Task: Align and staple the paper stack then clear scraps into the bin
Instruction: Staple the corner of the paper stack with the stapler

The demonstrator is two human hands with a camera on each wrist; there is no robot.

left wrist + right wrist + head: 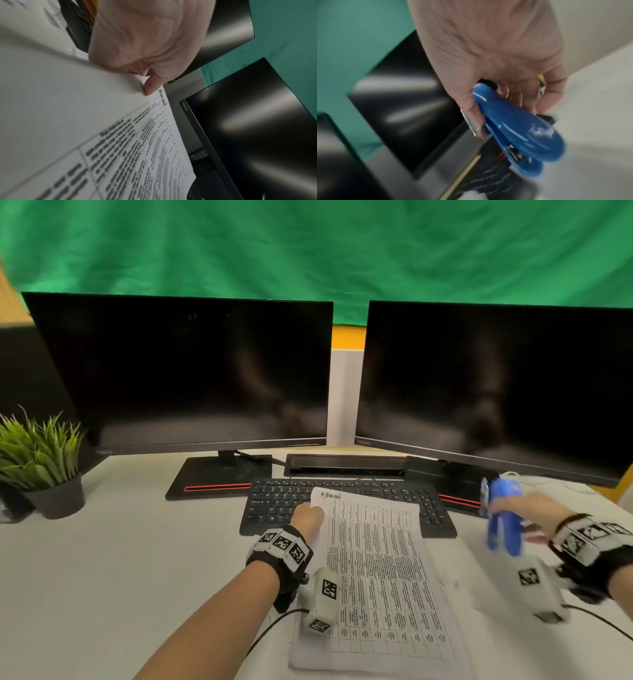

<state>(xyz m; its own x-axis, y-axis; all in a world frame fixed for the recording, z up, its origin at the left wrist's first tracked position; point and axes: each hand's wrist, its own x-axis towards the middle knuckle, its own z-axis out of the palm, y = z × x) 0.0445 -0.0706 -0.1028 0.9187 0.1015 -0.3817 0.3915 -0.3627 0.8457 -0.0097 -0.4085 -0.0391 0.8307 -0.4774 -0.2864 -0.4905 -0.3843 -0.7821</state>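
Note:
A printed paper stack (380, 573) with tables of text lies tilted over the front of the keyboard and the desk. My left hand (308, 517) pinches its top left corner; the left wrist view shows the thumb (150, 88) on the sheet (120, 148) and fingers underneath. To the right, above the desk, my right hand (527, 508) grips a blue stapler (503, 517), its nose pointing down. In the right wrist view the blurred stapler (517, 131) sits between thumb and fingers of my right hand (505, 102).
Two dark monitors (191, 371) (496, 392) stand at the back with a black keyboard (274, 501) in front. A potted green plant (44, 463) sits at the left. Crumpled white scraps (455, 583) lie on the white desk (120, 559) right of the stack.

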